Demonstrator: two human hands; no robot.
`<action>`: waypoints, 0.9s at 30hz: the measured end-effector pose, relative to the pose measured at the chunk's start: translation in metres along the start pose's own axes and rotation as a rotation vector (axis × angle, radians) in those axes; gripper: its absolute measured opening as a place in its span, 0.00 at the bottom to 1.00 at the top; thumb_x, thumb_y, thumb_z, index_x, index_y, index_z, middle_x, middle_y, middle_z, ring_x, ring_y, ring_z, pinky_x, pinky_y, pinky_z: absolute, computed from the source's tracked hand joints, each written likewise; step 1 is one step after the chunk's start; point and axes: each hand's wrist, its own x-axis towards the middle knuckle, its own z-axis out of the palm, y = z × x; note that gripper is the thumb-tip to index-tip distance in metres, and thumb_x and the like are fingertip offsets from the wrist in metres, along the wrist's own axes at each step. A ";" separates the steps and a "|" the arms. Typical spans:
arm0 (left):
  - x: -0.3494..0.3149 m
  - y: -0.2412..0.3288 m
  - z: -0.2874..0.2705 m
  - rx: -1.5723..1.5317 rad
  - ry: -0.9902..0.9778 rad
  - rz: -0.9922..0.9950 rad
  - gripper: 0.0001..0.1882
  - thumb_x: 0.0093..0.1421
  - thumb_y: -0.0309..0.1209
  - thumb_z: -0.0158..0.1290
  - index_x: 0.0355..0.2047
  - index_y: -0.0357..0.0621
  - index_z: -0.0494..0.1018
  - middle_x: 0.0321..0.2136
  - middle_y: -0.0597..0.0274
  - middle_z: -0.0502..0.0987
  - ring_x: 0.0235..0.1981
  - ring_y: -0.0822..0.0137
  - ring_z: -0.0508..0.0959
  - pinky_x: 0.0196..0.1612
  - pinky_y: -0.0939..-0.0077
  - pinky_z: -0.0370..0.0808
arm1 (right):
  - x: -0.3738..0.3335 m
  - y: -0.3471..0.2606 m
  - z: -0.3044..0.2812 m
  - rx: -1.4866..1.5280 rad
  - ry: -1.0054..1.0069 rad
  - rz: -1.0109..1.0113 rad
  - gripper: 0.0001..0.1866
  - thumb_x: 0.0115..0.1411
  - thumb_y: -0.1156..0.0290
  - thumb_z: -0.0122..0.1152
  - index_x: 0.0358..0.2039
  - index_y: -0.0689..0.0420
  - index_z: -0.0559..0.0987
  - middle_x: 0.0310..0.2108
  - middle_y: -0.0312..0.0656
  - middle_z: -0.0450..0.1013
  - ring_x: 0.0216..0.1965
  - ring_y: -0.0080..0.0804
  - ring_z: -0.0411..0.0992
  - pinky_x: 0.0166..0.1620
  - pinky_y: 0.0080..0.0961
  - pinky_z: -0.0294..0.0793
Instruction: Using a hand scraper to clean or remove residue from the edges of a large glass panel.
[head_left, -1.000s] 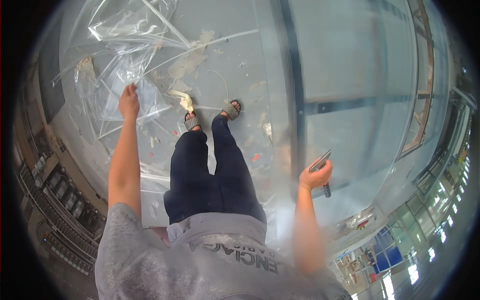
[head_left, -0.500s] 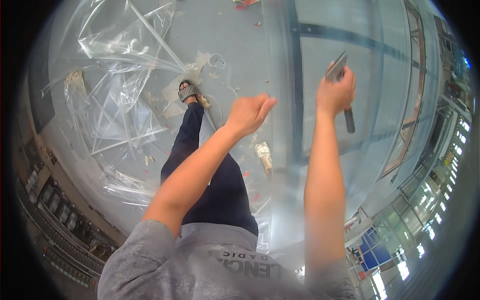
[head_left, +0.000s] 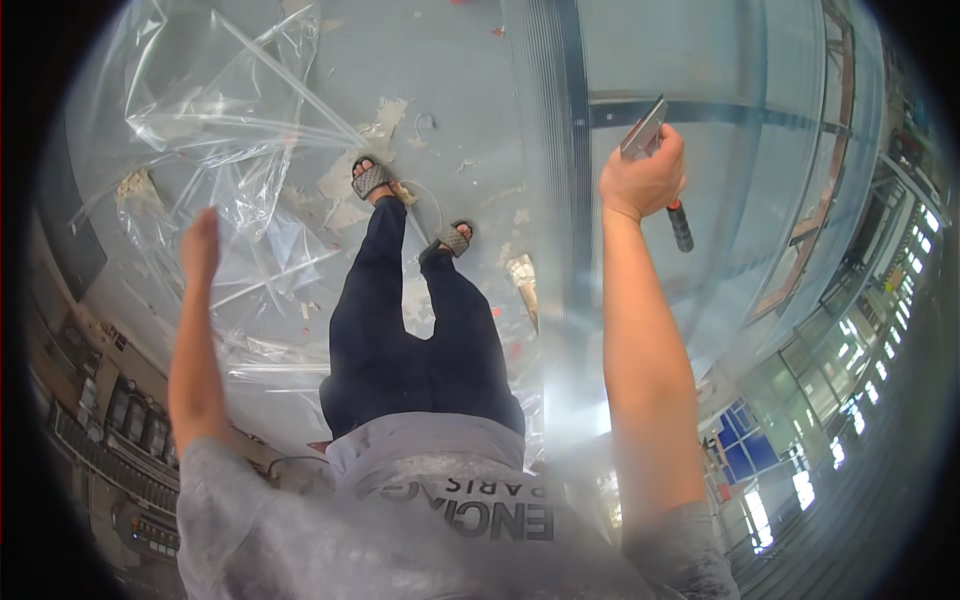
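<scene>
Head view: by the fingers of the R hand, a scraper is gripped, blade pointed away, w/ see-thru panel behind. L hand is blurred; if fingers are shut can't be told. Behind it, clear plastic film is spread on gray floor.

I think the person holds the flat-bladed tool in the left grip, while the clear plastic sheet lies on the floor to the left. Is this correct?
Not entirely: the head view shows the flat-bladed tool in the right grip, not the left grip. The clear plastic sheet does lie on the floor to the left.
</scene>
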 end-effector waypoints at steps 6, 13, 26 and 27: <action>0.016 -0.033 0.006 0.056 0.052 -0.115 0.21 0.66 0.43 0.50 0.50 0.40 0.75 0.41 0.40 0.79 0.45 0.44 0.78 0.48 0.55 0.73 | 0.008 -0.007 0.005 0.002 -0.039 -0.012 0.14 0.54 0.66 0.63 0.40 0.50 0.73 0.35 0.33 0.74 0.41 0.40 0.73 0.45 0.39 0.64; -0.029 0.264 0.081 -0.436 0.080 0.095 0.35 0.57 0.36 0.61 0.61 0.34 0.63 0.61 0.37 0.66 0.63 0.42 0.65 0.65 0.56 0.62 | 0.007 -0.007 0.003 -0.010 0.057 -0.061 0.13 0.58 0.60 0.64 0.40 0.51 0.75 0.34 0.35 0.75 0.39 0.41 0.74 0.45 0.41 0.66; -0.090 0.246 -0.065 -0.249 -0.302 0.176 0.25 0.61 0.39 0.56 0.57 0.46 0.71 0.57 0.45 0.71 0.59 0.45 0.70 0.62 0.58 0.67 | 0.003 -0.013 -0.014 0.042 0.022 0.011 0.13 0.56 0.64 0.61 0.41 0.48 0.73 0.33 0.33 0.73 0.38 0.41 0.72 0.41 0.39 0.63; -0.077 0.228 -0.082 -0.206 -0.255 0.126 0.24 0.61 0.39 0.56 0.56 0.46 0.72 0.54 0.45 0.74 0.57 0.46 0.72 0.60 0.58 0.68 | 0.004 -0.013 -0.016 0.034 -0.004 0.019 0.12 0.56 0.64 0.61 0.41 0.48 0.73 0.33 0.34 0.73 0.38 0.41 0.72 0.41 0.39 0.63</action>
